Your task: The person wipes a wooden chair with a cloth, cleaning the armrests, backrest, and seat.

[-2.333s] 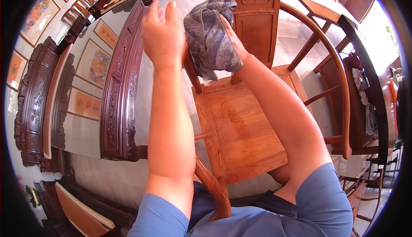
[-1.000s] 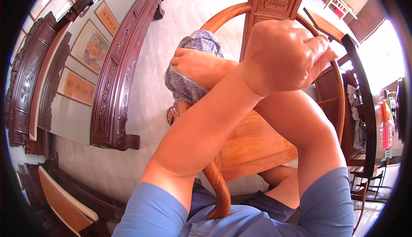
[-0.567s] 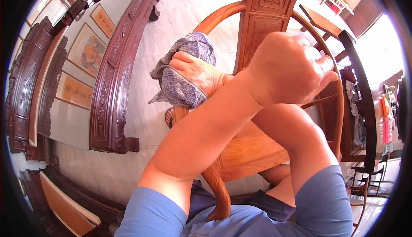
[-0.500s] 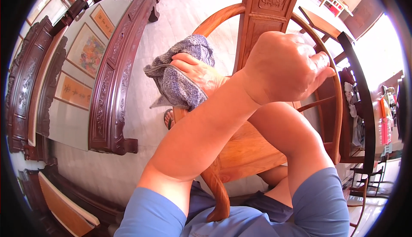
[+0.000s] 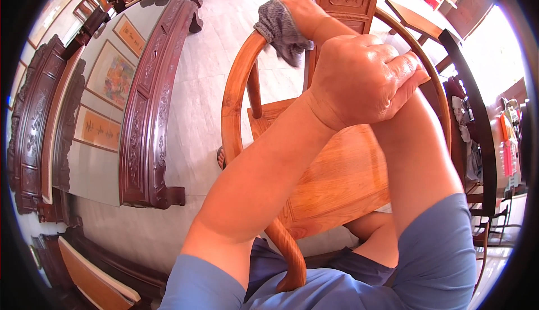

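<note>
A wooden armchair with a curved rail (image 5: 234,94), a carved back panel (image 5: 345,7) and a flat seat (image 5: 337,181) stands right in front of me. My right hand (image 5: 306,15) reaches past my left forearm and grips a grey cloth (image 5: 279,26). That cloth wraps over the far left part of the rail, close to the back panel, and its loose end hangs inside the curve. Nearer to me, my left hand (image 5: 365,80) is closed, in front of my right forearm. Its palm is turned away, so whatever lies inside is hidden.
A dark carved table (image 5: 147,113) with a glossy top reflecting framed pictures stands to the left. On the right is a dark-edged table (image 5: 477,125) with assorted items. A sandalled foot (image 5: 220,157) shows beyond the chair's left rail. A front arm end (image 5: 292,273) curves close to my body.
My right hand has slid the cloth away from me and to the right along the rail, toward the back panel. My left hand has shifted slightly left, still closed.
</note>
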A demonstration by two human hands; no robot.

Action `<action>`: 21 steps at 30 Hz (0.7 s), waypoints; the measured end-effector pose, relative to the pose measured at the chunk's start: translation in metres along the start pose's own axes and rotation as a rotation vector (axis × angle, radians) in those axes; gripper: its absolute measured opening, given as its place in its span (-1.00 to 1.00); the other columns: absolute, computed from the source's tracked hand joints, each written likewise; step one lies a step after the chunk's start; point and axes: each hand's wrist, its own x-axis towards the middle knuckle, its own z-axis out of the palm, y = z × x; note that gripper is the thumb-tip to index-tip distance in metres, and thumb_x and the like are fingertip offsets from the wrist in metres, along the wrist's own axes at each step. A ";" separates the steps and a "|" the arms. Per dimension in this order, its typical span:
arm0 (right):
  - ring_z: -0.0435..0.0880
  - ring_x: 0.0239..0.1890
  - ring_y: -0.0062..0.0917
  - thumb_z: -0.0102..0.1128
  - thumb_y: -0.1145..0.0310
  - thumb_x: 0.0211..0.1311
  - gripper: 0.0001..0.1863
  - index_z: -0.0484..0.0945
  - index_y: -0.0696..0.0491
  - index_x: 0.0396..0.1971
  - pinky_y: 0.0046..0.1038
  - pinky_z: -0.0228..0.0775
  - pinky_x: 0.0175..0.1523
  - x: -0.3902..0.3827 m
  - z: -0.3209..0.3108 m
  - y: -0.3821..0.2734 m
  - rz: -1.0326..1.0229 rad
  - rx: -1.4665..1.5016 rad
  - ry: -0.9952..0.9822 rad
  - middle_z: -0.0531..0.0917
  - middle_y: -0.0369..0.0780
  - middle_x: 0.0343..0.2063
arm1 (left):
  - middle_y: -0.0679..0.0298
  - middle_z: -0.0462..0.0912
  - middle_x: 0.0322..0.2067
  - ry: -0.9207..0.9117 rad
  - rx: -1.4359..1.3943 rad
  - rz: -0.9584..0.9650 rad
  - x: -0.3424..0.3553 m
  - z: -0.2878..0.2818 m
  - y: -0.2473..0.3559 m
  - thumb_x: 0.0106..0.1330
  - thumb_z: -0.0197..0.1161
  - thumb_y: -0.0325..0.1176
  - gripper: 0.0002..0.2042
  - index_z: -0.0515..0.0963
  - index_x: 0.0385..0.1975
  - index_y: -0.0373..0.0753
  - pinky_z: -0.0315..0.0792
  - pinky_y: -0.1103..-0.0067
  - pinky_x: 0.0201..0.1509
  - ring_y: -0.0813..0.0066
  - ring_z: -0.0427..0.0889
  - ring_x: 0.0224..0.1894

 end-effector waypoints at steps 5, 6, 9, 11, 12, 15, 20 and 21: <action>0.53 0.01 -0.35 0.29 0.27 0.03 -0.78 0.63 0.00 -0.30 -0.32 0.33 0.17 -0.017 0.013 0.006 0.078 -0.043 0.085 0.63 -0.24 -0.23 | 0.18 0.78 -0.46 0.031 -0.038 -0.160 -0.010 0.003 -0.017 0.25 0.50 -0.23 -0.81 0.78 -0.40 -0.23 0.60 0.53 -0.39 0.33 0.76 -0.48; 0.53 0.02 -0.35 0.29 0.27 0.03 -0.78 0.63 0.00 -0.30 -0.32 0.33 0.18 -0.017 0.014 0.010 0.078 -0.028 0.084 0.63 -0.24 -0.22 | 0.18 0.78 -0.47 -0.007 -0.035 -0.226 -0.014 0.000 -0.021 0.26 0.49 -0.26 -0.83 0.78 -0.38 -0.24 0.59 0.54 -0.40 0.33 0.75 -0.49; 0.53 0.03 -0.35 0.29 0.27 0.04 -0.77 0.64 0.00 -0.28 -0.32 0.32 0.19 -0.012 0.011 0.027 0.117 -0.015 0.079 0.63 -0.23 -0.20 | 0.20 0.76 -0.52 -0.048 -0.029 -0.267 -0.011 -0.003 -0.023 0.29 0.46 -0.32 -0.86 0.77 -0.35 -0.27 0.53 0.59 -0.44 0.35 0.70 -0.54; 0.53 0.04 -0.36 0.29 0.27 0.04 -0.77 0.64 0.00 -0.27 -0.32 0.32 0.20 -0.011 0.022 0.024 0.145 -0.016 0.102 0.64 -0.23 -0.19 | 0.22 0.72 -0.56 -0.037 0.016 -0.301 -0.014 -0.005 -0.023 0.30 0.45 -0.37 -0.87 0.76 -0.36 -0.31 0.51 0.61 -0.45 0.41 0.65 -0.58; 0.53 0.05 -0.36 0.29 0.27 0.05 -0.76 0.64 0.00 -0.27 -0.32 0.31 0.21 0.000 0.024 0.018 0.146 -0.022 0.140 0.64 -0.23 -0.19 | 0.25 0.72 -0.56 0.019 -0.033 -0.197 -0.005 -0.010 -0.030 0.32 0.44 -0.39 -0.89 0.77 -0.32 -0.31 0.48 0.64 -0.47 0.50 0.62 -0.59; 0.52 0.07 -0.36 0.29 0.27 0.05 -0.75 0.64 0.00 -0.25 -0.31 0.31 0.22 -0.026 0.047 0.025 0.189 -0.067 0.148 0.64 -0.22 -0.17 | 0.36 0.72 -0.52 0.134 -0.160 -0.298 -0.014 0.003 -0.040 0.40 0.39 -0.42 -0.89 0.78 -0.20 -0.31 0.41 0.71 -0.49 0.70 0.55 -0.57; 0.52 0.09 -0.35 0.25 0.26 0.07 -0.73 0.63 -0.02 -0.20 -0.29 0.28 0.27 -0.019 0.048 -0.015 0.219 -0.068 0.268 0.64 -0.22 -0.15 | 0.33 0.75 -0.33 0.251 -0.215 -0.739 -0.017 -0.029 -0.064 0.49 0.32 -0.36 -0.72 0.67 0.08 -0.36 0.49 0.73 -0.22 0.71 0.62 -0.34; 0.52 0.09 -0.35 0.22 0.26 0.09 -0.72 0.61 -0.03 -0.17 -0.27 0.25 0.30 -0.016 0.039 -0.026 0.244 -0.070 0.329 0.63 -0.23 -0.14 | 0.27 0.76 -0.26 0.254 -0.180 -0.777 -0.018 -0.039 -0.074 0.49 0.32 -0.35 -0.68 0.63 0.14 -0.38 0.51 0.72 -0.11 0.68 0.66 -0.25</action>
